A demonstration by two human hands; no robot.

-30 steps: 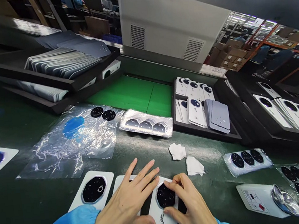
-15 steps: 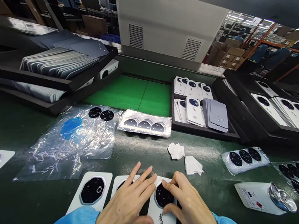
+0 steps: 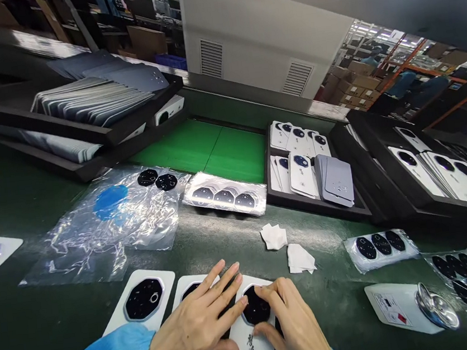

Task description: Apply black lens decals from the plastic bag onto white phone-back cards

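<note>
1. Our left hand [image 3: 192,331] still lies flat on the white back cover [image 3: 253,344] at near centre, fingers spread.
2. Right hand [image 3: 290,326] fingertips have closed in on the black camera ring [image 3: 255,309], pressing it.
3. Little has shifted; we judge seating continues.

Lighting: overhead light is falling evenly on the counter [image 3: 44,326], which is reading dark green and fairly dim. Glare: the clear plastic bags [image 3: 108,223] are throwing back white glints, and the metal cap of the white canister [image 3: 412,306] is shining. Shadows: soft, short ones are sitting under the left hand [image 3: 192,331] and right hand [image 3: 293,325]. Distortion: wide-angle bending is tilting the trays and background at the edges. Focus: the far warehouse background is looking overexposed and soft.
</note>
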